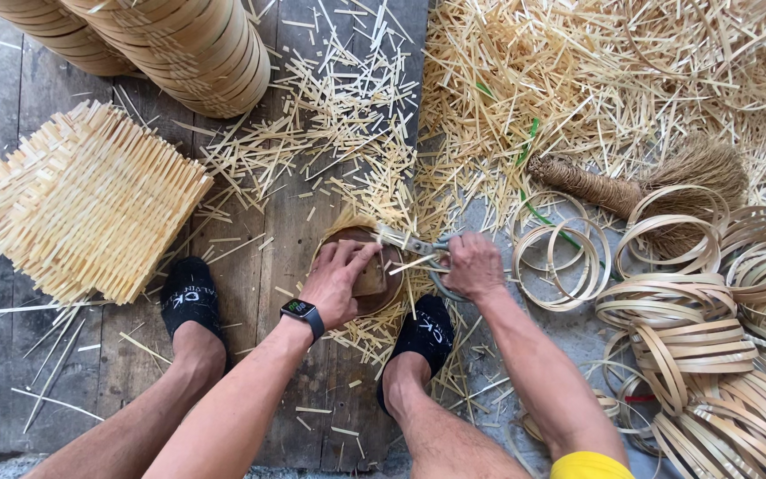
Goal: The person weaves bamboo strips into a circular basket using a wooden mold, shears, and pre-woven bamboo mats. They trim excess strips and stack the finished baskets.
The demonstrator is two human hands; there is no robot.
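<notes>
Now | left grip (337, 282) presses round woven disc (374, 286) | right grip (473, 266) clasps metal shears (418, 246)

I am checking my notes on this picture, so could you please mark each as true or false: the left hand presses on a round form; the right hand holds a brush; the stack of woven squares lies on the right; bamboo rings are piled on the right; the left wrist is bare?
1. The left hand presses on a round form: true.
2. The right hand holds a brush: false; it grips shears, and the brush lies apart.
3. The woven squares lie on the right: false; they are on the left.
4. Bamboo rings are piled on the right: true.
5. The left wrist is bare: false; it wears a watch.
</notes>
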